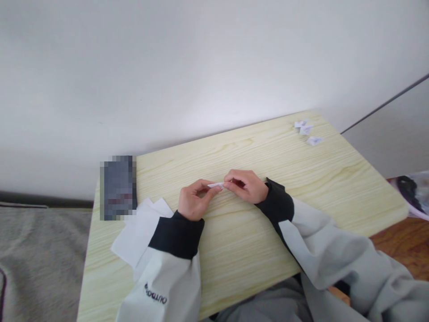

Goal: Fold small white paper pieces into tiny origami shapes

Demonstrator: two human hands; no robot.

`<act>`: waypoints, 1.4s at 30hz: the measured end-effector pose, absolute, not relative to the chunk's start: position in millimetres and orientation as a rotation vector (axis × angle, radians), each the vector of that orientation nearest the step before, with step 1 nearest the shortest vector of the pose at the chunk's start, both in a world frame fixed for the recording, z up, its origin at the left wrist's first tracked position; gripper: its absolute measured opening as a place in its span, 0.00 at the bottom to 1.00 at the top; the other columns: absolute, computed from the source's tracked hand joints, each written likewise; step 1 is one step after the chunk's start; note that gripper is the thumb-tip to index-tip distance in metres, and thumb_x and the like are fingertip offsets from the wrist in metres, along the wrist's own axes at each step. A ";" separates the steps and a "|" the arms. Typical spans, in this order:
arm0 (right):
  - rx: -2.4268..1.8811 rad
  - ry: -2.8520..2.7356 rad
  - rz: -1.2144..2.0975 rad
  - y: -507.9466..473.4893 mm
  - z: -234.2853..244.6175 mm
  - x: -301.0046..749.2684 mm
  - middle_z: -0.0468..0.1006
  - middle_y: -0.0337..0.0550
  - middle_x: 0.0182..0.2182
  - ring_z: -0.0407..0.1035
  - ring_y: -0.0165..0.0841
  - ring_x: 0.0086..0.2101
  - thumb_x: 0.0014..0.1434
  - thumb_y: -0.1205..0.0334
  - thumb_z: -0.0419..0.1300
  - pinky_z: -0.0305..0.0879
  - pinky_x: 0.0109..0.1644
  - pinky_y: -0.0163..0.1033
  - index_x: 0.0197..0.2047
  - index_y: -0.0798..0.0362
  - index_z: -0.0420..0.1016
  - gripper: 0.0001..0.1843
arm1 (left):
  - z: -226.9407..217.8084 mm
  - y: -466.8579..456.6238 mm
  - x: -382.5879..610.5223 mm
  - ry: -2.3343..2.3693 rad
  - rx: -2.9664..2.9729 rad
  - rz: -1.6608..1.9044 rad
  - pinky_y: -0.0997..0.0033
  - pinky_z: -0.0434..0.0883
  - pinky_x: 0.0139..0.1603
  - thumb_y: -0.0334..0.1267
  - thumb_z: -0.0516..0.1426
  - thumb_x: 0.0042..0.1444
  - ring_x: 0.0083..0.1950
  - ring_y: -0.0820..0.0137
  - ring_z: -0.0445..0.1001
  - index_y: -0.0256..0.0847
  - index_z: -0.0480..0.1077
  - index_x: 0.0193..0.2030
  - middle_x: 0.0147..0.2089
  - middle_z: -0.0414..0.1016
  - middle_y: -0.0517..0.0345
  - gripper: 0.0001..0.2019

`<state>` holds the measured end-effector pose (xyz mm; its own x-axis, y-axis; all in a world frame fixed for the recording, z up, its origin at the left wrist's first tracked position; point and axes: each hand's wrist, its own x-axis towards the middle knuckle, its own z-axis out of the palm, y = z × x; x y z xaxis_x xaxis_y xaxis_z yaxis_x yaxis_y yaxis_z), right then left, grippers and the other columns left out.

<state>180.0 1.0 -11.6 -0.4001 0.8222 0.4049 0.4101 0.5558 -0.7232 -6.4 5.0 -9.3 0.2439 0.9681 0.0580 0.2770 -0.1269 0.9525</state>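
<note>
Over the middle of the pale wood-grain table [241,241], a small folded piece of white paper [215,184] is pinched between both hands. My left hand [196,199] grips its left part between thumb and fingers. At its right end, the thumb and fingertips of my right hand [246,185] close on it. The fingertips of the two hands almost meet and cover part of the paper. Beside my left forearm lie several loose white paper sheets [136,239], partly under the sleeve.
Three small folded paper pieces [305,130] sit near the table's far right corner. A dark, pixelated flat object [119,188] lies at the left edge, by the sheets. A white wall [201,80] rises behind the table. Some items in a pinkish container [414,194] stand beyond the right edge.
</note>
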 end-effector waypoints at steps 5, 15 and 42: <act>-0.986 -2.090 0.708 0.7 -11.2 180.3 0.65 0.33 0.19 0.55 0.22 0.20 0.61 0.60 0.53 0.52 0.24 0.29 0.28 0.55 0.67 0.12 | -5.7 3.9 -9.0 1.173 1.780 0.940 0.76 0.68 0.29 0.41 0.55 0.55 0.28 0.73 0.73 0.37 0.75 0.29 0.26 0.77 0.58 0.12; -0.968 -2.073 0.717 0.9 -10.5 181.1 0.67 0.35 0.22 0.57 0.23 0.22 0.62 0.60 0.51 0.53 0.26 0.30 0.31 0.55 0.69 0.11 | -6.6 3.3 -5.6 1.164 1.641 0.952 0.74 0.70 0.29 0.43 0.56 0.53 0.27 0.71 0.74 0.37 0.75 0.32 0.28 0.78 0.56 0.11; -0.929 -2.113 0.531 -0.7 -12.9 179.1 0.66 0.36 0.23 0.57 0.24 0.22 0.63 0.60 0.50 0.53 0.27 0.30 0.32 0.54 0.67 0.10 | -9.9 4.6 -3.6 1.067 1.622 0.952 0.73 0.72 0.30 0.42 0.60 0.50 0.31 0.69 0.75 0.37 0.75 0.36 0.34 0.79 0.54 0.11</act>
<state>179.1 -0.7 -12.9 -0.4518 0.7570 0.4721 0.4442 0.6498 -0.6168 -3.6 4.6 -9.9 0.3188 0.9420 0.1050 0.2112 -0.1786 0.9610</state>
